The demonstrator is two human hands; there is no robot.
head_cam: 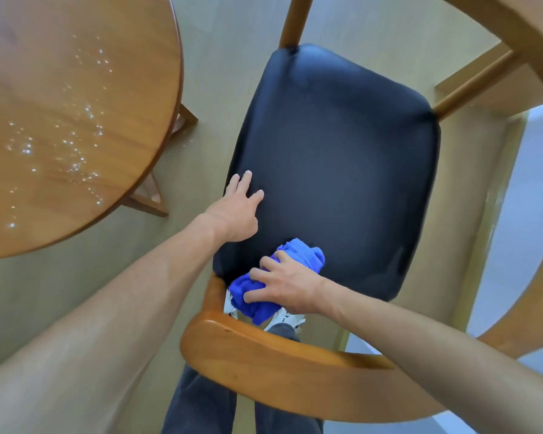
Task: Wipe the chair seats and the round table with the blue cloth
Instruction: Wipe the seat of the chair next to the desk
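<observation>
The right hand [290,286] sits at about 6 o'clock on the dark chair seat [336,151], at the seat's near edge. Its fingers [264,274] are curled and a little spread, clutching the bunched blue cloth [308,253] and pressing it onto the upholstery. The cloth bulges out past the fingers toward 12 o'clock and also hangs a short way over the near edge of the seat toward 7 o'clock, just above the curved wooden backrest [264,352].

The left hand [235,211] lies at about 8 o'clock on the seat, near its left edge. Its fingers [246,180] are straight and fanned apart, the tips resting flat on the dark upholstery; they hold nothing. The two hands are close together but do not touch, and the left hand is clear of the cloth.

The round wooden surface [60,120] stands at 10 o'clock from the chair, apart from it, with floor between. Bright droplets [76,145] are scattered across its top. At 6 o'clock, beneath the backrest, dark trouser legs [198,402] and a white shoe [287,317] show. The chair's wooden frame arcs round the right side, from 1 to 5 o'clock.
</observation>
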